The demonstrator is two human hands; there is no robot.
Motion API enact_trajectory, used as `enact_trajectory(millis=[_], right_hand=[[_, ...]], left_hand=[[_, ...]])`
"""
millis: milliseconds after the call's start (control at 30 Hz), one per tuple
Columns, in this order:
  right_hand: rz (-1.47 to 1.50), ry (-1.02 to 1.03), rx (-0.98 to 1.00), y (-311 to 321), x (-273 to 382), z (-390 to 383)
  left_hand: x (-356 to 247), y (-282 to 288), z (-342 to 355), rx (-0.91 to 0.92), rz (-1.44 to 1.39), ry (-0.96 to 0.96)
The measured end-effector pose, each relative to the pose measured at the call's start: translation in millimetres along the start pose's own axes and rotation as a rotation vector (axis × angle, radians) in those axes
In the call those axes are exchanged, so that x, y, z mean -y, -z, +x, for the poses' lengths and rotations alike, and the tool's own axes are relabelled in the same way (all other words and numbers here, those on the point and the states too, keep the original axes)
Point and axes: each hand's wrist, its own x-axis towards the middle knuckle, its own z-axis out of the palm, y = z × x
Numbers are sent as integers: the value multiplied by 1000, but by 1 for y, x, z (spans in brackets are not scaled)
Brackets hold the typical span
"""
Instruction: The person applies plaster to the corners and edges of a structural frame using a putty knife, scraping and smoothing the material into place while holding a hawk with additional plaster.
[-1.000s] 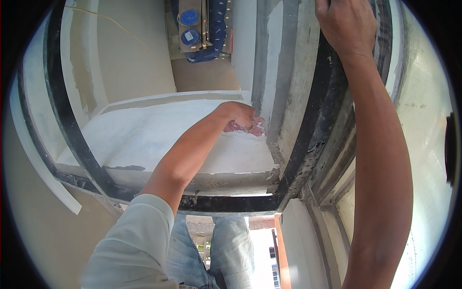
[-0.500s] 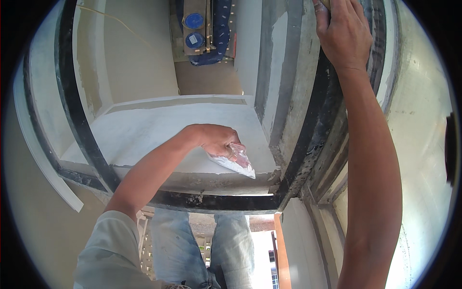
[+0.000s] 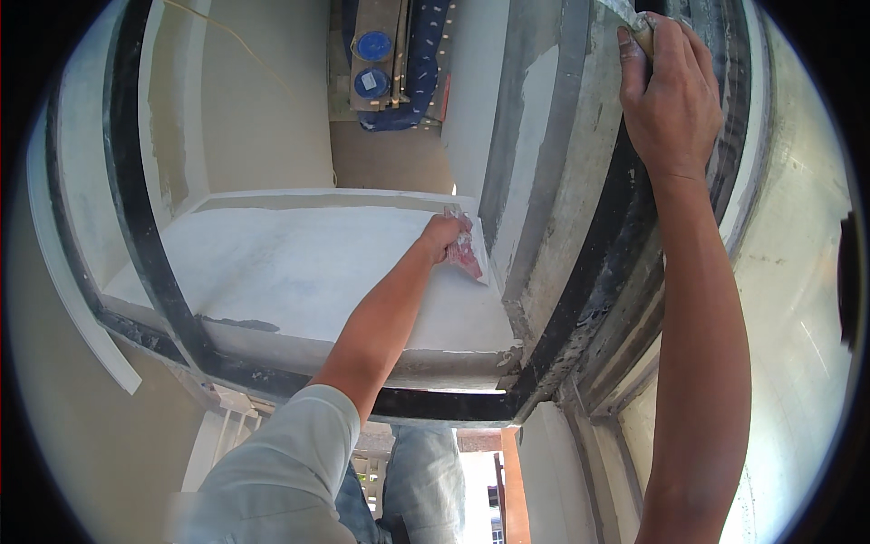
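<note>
My left hand (image 3: 441, 236) reaches forward, closed around a plaster spreader (image 3: 465, 257) with a reddish, white-smeared body. The spreader sits at the far right corner of a white-coated ledge (image 3: 308, 272), close to the upright wall face. At the upper right my right hand (image 3: 672, 104) is raised, its fingers wrapped round the handle of a putty knife (image 3: 643, 38). White paste covers the visible part of the knife's blade, which the frame's upper edge cuts off. Along the ledge's near edge runs a bare grey strip (image 3: 453, 364).
A black metal frame (image 3: 444, 405) crosses in front of the ledge, with bars (image 3: 138, 199) rising at both sides. Farther down lie two blue-lidded containers (image 3: 372, 45) on a plank beside dark blue cloth (image 3: 421, 63). A thin yellow cord (image 3: 237, 47) hangs at the left wall.
My left hand has moved the spreader from the near part of the ledge to its far right corner. My right hand has shifted slightly down and right in the picture, showing more putty knife.
</note>
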Motion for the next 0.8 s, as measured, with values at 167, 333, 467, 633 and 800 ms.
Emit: enact_trajectory(millis=[167,333,467,633,800], right_hand=[[21,-90,40,4,8,1],[53,-71,20,7,13,1],[66,-52,-29,6,7,0],[85,-59,-22,4,16,6],[29,-78,45,6,6,-1]], left_hand=[[21,-12,33,40,49,132],[5,-9,39,52,-24,113],[-52,-39,27,174,-42,25],[-148,-43,14,187,1,-138],[-201,-62,-76,270,-82,-378]])
